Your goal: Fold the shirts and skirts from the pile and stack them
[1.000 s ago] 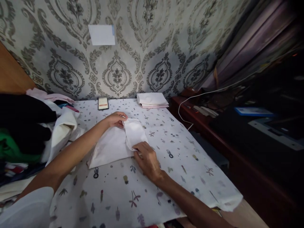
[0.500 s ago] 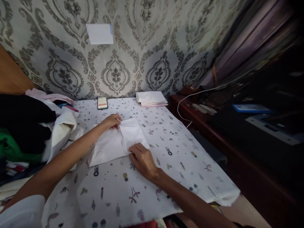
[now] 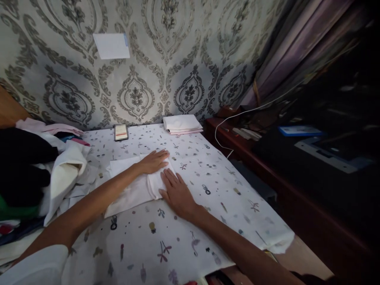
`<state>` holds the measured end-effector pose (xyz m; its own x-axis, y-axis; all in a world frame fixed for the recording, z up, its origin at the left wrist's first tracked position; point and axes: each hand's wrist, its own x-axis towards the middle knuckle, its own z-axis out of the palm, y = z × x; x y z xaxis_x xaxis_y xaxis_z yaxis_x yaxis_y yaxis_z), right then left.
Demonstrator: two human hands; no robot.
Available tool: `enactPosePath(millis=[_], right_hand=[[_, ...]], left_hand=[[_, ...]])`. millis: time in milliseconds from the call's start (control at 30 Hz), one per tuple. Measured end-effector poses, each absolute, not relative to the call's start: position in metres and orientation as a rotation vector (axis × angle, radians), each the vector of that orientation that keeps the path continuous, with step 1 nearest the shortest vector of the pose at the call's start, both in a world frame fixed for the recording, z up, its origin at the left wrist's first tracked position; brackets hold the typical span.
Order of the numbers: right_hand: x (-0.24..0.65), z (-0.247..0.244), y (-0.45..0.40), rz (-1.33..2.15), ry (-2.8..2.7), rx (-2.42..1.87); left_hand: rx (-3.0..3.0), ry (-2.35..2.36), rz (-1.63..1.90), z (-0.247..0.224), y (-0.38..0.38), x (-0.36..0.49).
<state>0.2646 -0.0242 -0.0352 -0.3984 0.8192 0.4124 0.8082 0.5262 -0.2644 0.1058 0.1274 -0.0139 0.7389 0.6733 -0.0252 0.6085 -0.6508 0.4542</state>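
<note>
Where left hand and right hand rest, white cloth underneath

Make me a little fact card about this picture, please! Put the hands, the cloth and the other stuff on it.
Left hand: flat, palm down on the white cloth
Right hand: fingers stretched out on the cloth's folded-over part
White cloth: lying on the patterned cover, its right end folded over
Near the wall: a folded white-and-pink stack and a small dark-edged rectangle, too small to read
Left side: a clothes pile, with black, white, pink and green
</note>
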Motion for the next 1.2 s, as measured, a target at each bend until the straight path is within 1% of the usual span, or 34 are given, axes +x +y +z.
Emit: enactPosePath(millis=[100,200,267,367,433,500,600,733,800,867,933,1000,1100,1200], right_hand=[[0.268,-0.049,-0.028,0.039,-2.347,-1.358],[0.274,-0.046,-0.033,0.150,-2.338,-1.335],[0.280,-0.040,-0.034,0.225,-2.236,-1.370],[0.287,-0.030,-0.029,0.221,-2.034,-1.555],[0.288,-0.024,-0.024,0.199,-1.992,-1.705],[0.287,-0.018,-0.018,0.226,-2.014,-1.805],[0.289,-0.006,-0.012,0.369,-2.024,-1.820],[0.310,0.009,-0.005,0.557,-1.806,-1.858],[0.325,0.010,-0.004,0.554,-1.737,-1.921],[0.338,0.005,-0.007,0.436,-1.759,-1.942],[0.344,-0.003,-0.016,0.218,-1.845,-1.847],[0.344,-0.011,-0.028,0.053,-2.022,-1.602],[0.335,-0.019,-0.042,0.029,-2.299,-1.201],[0.322,-0.022,-0.044,0.010,-2.340,-1.105]], left_hand=[[2.508,1.049,0.066,-0.023,0.136,0.110],[2.474,1.104,0.026,-0.024,0.149,0.111],[2.428,1.138,0.100,-0.021,0.156,0.109],[2.378,1.249,0.270,-0.015,0.163,0.100],[2.358,1.322,0.299,-0.011,0.165,0.094],[2.335,1.345,0.255,-0.006,0.167,0.091],[2.319,1.317,0.229,0.004,0.171,0.097],[2.355,1.277,0.330,0.012,0.176,0.122],[2.386,1.265,0.383,0.011,0.175,0.135],[2.423,1.252,0.434,0.008,0.169,0.142],[2.496,1.156,0.472,0.006,0.156,0.142],[2.603,0.910,0.445,0.008,0.138,0.136],[2.666,0.556,0.292,0.017,0.109,0.121],[2.675,0.538,0.150,0.025,0.088,0.110]])
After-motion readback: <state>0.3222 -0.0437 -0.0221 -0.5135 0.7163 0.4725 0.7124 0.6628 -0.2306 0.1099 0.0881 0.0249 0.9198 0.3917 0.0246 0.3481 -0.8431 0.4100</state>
